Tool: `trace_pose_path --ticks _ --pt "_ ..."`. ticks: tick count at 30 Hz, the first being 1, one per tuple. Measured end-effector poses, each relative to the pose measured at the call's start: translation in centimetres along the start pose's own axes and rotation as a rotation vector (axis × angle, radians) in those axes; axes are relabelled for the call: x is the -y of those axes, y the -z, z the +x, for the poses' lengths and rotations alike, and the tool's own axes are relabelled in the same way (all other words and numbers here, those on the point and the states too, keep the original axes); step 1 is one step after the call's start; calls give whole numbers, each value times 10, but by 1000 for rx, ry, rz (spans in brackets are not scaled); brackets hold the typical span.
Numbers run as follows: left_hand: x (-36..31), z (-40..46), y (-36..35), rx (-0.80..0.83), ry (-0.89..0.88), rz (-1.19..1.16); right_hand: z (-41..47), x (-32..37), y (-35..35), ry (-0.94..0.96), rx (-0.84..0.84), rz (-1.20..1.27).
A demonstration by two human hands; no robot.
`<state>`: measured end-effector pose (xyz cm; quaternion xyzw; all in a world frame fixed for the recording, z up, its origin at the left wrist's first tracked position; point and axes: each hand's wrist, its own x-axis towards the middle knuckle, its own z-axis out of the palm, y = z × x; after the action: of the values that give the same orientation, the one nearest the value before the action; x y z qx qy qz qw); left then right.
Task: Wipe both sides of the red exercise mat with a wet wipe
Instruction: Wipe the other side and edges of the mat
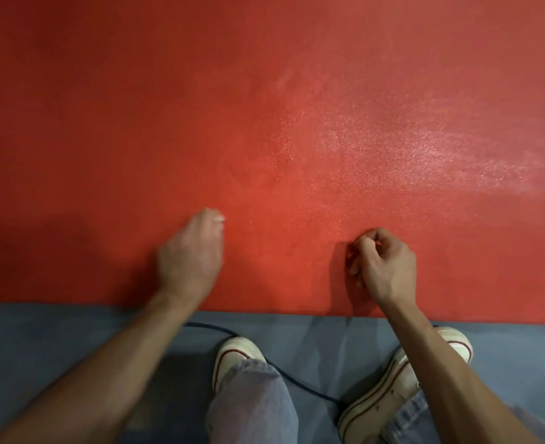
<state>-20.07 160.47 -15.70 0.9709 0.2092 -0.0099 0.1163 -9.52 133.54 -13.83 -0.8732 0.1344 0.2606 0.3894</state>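
Red exercise mat (264, 123) fills the upper two-thirds of the frame — grainy, with a pale sheen at right.

Left hand (189, 254) is blurred, its fingers' hold unclear; right hand (381, 264) has fingers curled, apparently holding nothing — both over the mat's lower edge.

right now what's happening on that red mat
A person stands at the near edge of the red exercise mat, both hands reaching down over it. The left hand is blurred, with something small and white at its fingertips, perhaps the wipe. The right hand is curled, holding nothing visible. A shiny patch shows at the mat's right.
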Motion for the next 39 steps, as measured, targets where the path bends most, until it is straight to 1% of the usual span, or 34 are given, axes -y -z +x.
trace_pose_path --ticks 3,4,5,6,8,9,11,12,13,14,15,16,19,21,22,24,25,27,28,29,30,31,32,34,36,37,38,39 --pt "-78 -33 -32 89 -332 -92 -1 -1 1 9 -1 -11" --pt "-95 -39 -36 103 -422 -103 -2 -2 2 14 6 -8" --pt "-100 -35 -39 106 -484 -111 -2 -3 4 19 12 -4" --pt "-96 -26 -37 109 -507 -107 -3 -4 4 19 18 5" --pt "-67 3 -28 42 -478 -22 -3 -6 4 24 23 -2" --pt "-46 19 -24 0 -412 24 -2 -7 3 32 12 -21" --pt "-8 51 -9 -46 -211 77 0 -11 0 33 -22 -56" --pt "2 63 -2 -58 -117 70 1 -12 -2 29 -36 -66" --pt "3 70 1 -66 -65 54 1 -13 -4 25 -49 -80" --pt "-6 71 -1 -74 -65 33 1 -14 -5 27 -59 -96" --pt "-22 68 -6 -72 -116 16 2 -15 -6 29 -66 -113" --pt "-43 60 -14 -64 -204 -15 2 -16 -6 32 -70 -122" --pt "-118 21 -39 37 -558 -86 3 -17 -6 52 -74 -126" --pt "-142 12 -45 83 -754 -76 3 -19 -4 78 -82 -115" --pt "-142 21 -43 84 -782 -61 2 -20 -4 81 -82 -105" --pt "-125 60 -35 81 -689 40 1 -21 -5 64 -73 -101" --pt "-111 83 -31 54 -579 99 1 -21 -5 54 -75 -107" --pt "-74 125 -20 -9 -269 178 2 -20 -6 42 -86 -115" --pt "-57 140 -12 -39 -121 146 2 -20 -6 38 -87 -119" --pt "-48 149 -9 -87 -28 103 2 -19 -6 35 -84 -125" --pt "-45 152 -9 -127 1 101 2 -18 -6 34 -81 -129" --pt "-53 149 -11 -144 -27 109 2 -17 -6 35 -79 -134" --pt "-67 141 -17 -152 -113 115 2 -17 -6 40 -79 -139" --pt "-106 112 -36 -109 -386 50 3 -17 -5 53 -78 -152" --pt "-145 77 -48 8 -693 26 4 -18 -4 78 -81 -168" --pt "-155 69 -50 44 -807 28 4 -19 -4 89 -82 -175" --pt "-155 71 -51 52 -863 29 5 -20 -4 96 -78 -180" --pt "-148 83 -50 25 -841 26 6 -21 -3 97 -73 -182"
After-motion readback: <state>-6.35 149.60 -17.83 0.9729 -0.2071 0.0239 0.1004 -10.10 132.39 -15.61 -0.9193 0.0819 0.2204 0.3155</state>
